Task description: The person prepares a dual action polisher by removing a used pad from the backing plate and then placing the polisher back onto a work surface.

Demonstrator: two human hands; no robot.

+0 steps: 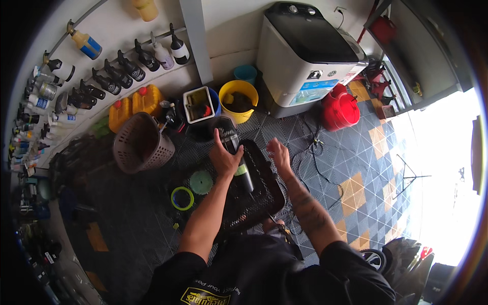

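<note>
My left hand (225, 157) is closed around a black cylindrical power tool (244, 176) with a green band, its forefinger laid along the upper part. My right hand (280, 155) is raised just right of the tool, fingers partly curled, touching nothing that shows. Under both lies a dark plastic basket or crate (275, 190) with mesh sides. Left of my left forearm are a round green pad (201, 182) and a ring with a yellow-green rim (182, 198). What the far end of the tool rests on cannot be told.
A perforated laundry basket (145, 146), a yellow bucket (238, 100), a white square tub (198, 105) and yellow jerrycans (148, 100) stand ahead. Behind them is a washing machine (305, 57), with red buckets (340, 110) beside it. A black cable (318, 160) lies on the tiled floor; spray bottles (131, 68) hang left.
</note>
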